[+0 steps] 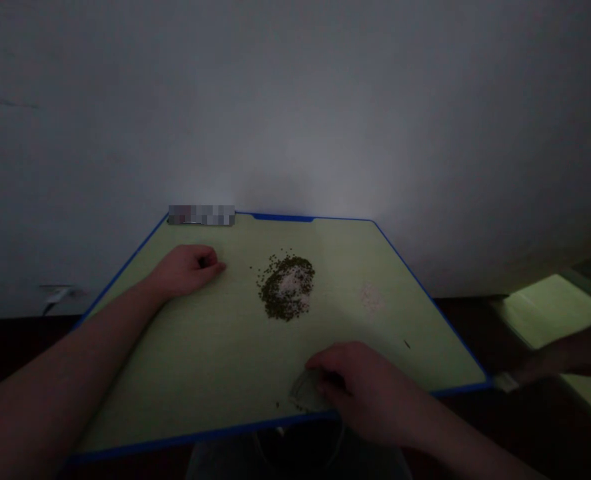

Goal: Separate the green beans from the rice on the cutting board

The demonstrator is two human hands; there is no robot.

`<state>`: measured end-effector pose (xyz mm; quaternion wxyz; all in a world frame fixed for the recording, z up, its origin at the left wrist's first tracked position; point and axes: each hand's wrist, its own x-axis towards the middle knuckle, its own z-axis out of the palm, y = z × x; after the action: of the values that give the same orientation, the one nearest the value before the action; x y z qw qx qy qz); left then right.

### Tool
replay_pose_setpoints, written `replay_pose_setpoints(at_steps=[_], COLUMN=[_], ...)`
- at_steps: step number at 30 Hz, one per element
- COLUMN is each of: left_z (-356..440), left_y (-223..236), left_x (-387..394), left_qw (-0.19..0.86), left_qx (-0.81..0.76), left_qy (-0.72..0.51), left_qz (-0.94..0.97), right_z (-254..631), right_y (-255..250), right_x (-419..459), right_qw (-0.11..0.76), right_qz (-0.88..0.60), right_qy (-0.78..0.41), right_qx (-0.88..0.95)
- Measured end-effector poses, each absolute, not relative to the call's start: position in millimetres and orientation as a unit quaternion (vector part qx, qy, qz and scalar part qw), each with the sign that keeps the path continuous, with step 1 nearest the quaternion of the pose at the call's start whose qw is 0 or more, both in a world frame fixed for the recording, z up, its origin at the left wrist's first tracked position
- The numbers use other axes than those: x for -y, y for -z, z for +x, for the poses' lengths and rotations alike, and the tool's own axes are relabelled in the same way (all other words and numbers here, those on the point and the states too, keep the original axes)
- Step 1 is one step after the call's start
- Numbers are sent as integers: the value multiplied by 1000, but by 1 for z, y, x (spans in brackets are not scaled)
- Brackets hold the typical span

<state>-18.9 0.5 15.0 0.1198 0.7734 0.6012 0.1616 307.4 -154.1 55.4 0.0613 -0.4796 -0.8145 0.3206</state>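
Note:
My left hand (188, 269) rests on the pale green table (195, 347) with its fingers curled in, holding nothing I can make out. My right hand (360, 387) lies near the table's front edge, its fingers closed over a small greyish, see-through object (306, 392), perhaps a little bag or cup; the dim light hides what it is. Between the hands, toward the middle of the table, sits a heap of dark green beans mixed with pale grains (286, 287). A small faint patch of pale grains (372, 298) lies to its right.
The table has a blue rim (200, 437) and stands against a white wall. A blurred-out label (201, 215) lies at the far left corner. Another person's arm (560, 360) reaches in at the right, beside a second green table (555, 310).

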Motion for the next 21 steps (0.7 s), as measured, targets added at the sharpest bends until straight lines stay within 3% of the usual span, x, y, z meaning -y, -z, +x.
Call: replay_pose_setpoints(at_steps=[6, 9, 15, 21], left_z=[-18, -18, -18, -19], left_y=[-16, -16, -18, -17], left_x=[0, 0, 1, 0], left_qw=[113, 112, 113, 108], left_qx=[-602, -601, -601, -601], left_qy=[-159, -163, -167, -160], left_qz=[774, 775, 773, 775], right_z=[310, 295, 249, 264], right_y=[-58, -67, -67, -59], right_x=[153, 141, 122, 125], right_qw=[91, 112, 44, 13], right_qz=[-473, -401, -245, -305], right_qy=[-334, -317, -287, -313], right_qx=[810, 852, 925, 899])
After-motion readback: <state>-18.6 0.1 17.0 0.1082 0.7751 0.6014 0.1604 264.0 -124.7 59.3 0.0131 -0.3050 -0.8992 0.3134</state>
